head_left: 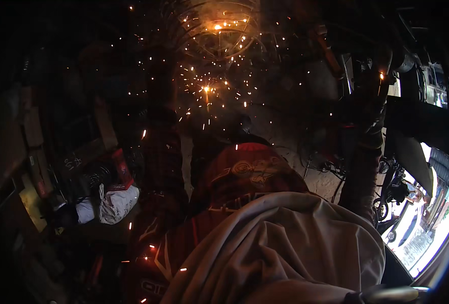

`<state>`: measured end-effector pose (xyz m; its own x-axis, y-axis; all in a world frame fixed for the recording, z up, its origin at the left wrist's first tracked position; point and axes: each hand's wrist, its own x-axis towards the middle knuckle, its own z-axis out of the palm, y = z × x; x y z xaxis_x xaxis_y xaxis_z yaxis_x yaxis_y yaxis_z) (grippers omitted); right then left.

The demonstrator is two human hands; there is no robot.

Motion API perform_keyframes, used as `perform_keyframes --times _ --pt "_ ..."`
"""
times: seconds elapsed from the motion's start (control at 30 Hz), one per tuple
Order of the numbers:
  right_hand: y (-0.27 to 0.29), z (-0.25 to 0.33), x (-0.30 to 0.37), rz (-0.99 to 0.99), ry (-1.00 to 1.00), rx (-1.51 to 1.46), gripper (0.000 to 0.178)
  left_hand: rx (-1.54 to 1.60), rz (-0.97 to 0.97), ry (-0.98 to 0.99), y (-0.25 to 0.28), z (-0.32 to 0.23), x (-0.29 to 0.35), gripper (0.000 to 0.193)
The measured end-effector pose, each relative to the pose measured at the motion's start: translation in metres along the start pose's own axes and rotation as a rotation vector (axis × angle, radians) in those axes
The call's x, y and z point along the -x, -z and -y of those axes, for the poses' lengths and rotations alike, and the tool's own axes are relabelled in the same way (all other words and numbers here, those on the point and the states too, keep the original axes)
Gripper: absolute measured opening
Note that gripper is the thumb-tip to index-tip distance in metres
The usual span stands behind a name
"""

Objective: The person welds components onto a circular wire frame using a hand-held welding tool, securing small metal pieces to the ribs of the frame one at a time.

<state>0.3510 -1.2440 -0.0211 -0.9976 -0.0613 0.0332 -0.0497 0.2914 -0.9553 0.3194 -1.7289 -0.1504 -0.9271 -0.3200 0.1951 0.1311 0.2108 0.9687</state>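
Note:
A round metal frame with curved bars (219, 45) glows orange at the top middle. A bright hot spot (218, 27) burns on it amid smoke and flying sparks. My left sleeve (164, 152), dark with some red, reaches up toward the frame's left side; the hand at its end is lost in darkness. On the right, my dark right sleeve (363, 172) stretches upward. That hand is too dark to make out, as is anything in it. My red printed shirt (250, 167) and a light grey cloth (295, 238) lie across my body.
Sparks scatter over the dark floor (315, 185). To the left lie a white bag (118, 203), a red box (123, 169) and a coil of dark cable (99, 175). Motorbike parts (394, 192) stand at the right near a bright opening (427, 233).

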Motion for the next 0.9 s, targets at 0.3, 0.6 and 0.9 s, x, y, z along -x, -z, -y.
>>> perform_keyframes --times 0.3,0.6,0.9 --pt "0.001 -0.003 -0.003 -0.012 -0.008 -0.029 0.038 -0.061 0.034 -0.132 0.004 0.008 -0.006 0.023" --pt "0.001 -0.008 -0.009 0.001 -0.003 -0.025 0.037 0.081 0.061 -0.016 0.001 -0.007 -0.003 0.027" --pt "-0.02 0.0 -0.013 -0.004 0.145 -0.056 0.032 0.349 0.051 0.191 -0.002 -0.014 0.0 0.029"
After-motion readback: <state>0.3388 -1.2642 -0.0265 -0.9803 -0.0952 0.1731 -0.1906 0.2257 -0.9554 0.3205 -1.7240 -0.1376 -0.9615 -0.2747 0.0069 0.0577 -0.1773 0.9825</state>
